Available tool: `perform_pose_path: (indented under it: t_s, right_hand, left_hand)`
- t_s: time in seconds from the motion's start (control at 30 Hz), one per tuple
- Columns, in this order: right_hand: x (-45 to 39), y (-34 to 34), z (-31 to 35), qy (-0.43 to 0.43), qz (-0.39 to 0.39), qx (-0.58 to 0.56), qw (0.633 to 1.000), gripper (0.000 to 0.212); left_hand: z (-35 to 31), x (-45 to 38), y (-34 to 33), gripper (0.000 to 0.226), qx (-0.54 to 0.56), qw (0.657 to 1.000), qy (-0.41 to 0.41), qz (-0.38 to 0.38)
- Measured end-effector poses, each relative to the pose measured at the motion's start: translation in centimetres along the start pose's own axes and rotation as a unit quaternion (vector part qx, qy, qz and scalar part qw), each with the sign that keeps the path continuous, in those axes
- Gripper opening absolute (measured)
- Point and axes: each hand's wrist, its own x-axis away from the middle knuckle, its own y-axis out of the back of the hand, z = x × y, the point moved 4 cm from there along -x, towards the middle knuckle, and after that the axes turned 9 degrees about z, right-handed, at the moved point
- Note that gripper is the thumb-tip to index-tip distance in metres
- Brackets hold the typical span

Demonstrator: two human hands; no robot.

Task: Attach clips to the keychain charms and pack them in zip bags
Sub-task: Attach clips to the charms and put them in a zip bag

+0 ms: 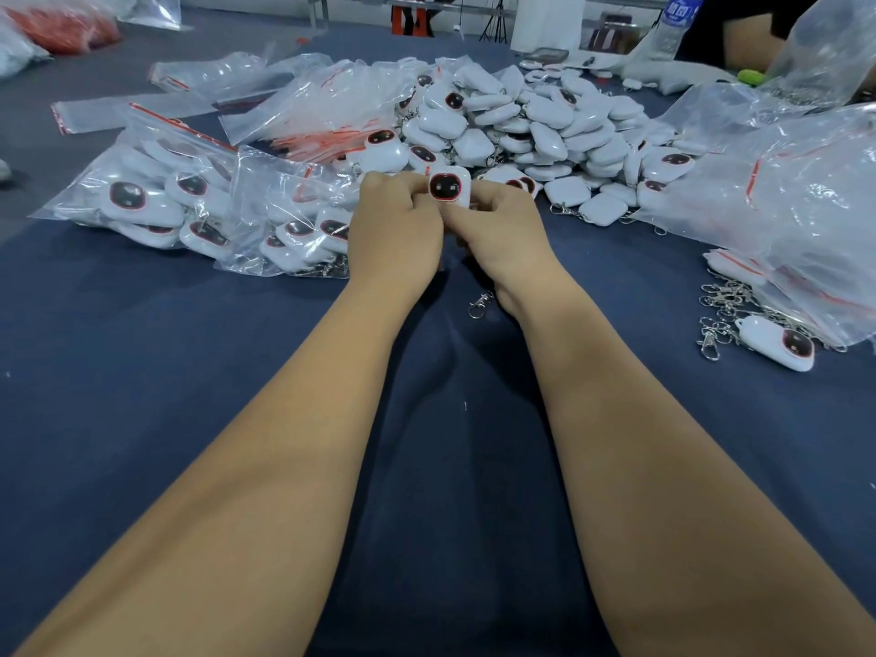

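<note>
Both forearms reach straight out over the counter (pixel 142 353), and the left hand (pixel 396 230) and right hand (pixel 502 234) meet knuckle to knuckle, fingers pinched together on one white charm (pixel 449 187) held upright with its dark, red-rimmed face toward the camera. A metal clip (pixel 479 303) lies just under the right wrist. Beyond the hands lies a heap of loose charms (pixel 535 120); to the left are filled zip bags (pixel 156 192), to the right a big clear bag (pixel 806 220), loose clips (pixel 720 301) and a single charm (pixel 780 342). The counter is covered in dark blue cloth. At the far right stands a water bottle (pixel 675 23).
</note>
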Motion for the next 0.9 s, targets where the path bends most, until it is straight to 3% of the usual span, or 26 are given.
perform_pose_path:
  t_s: [0.17,0.6,0.9]
  right_hand:
    - [0.07,-0.31,0.03,-0.010,0.002,0.013,1.000,0.014]
    - [-0.32,-0.09,-0.21,-0.042,0.042,0.021,0.998,0.018]
    - [-0.44,0.00,0.04,-0.046,0.007,-0.047,0.998,0.015]
  left_hand:
    - [-0.07,-0.05,0.06,0.023,0.012,1.000,0.003,-0.001]
    - [-0.11,0.13,0.17,0.013,0.063,0.998,0.007,0.001]
    - [0.16,-0.13,0.13,0.017,0.048,0.999,0.008,-0.015]
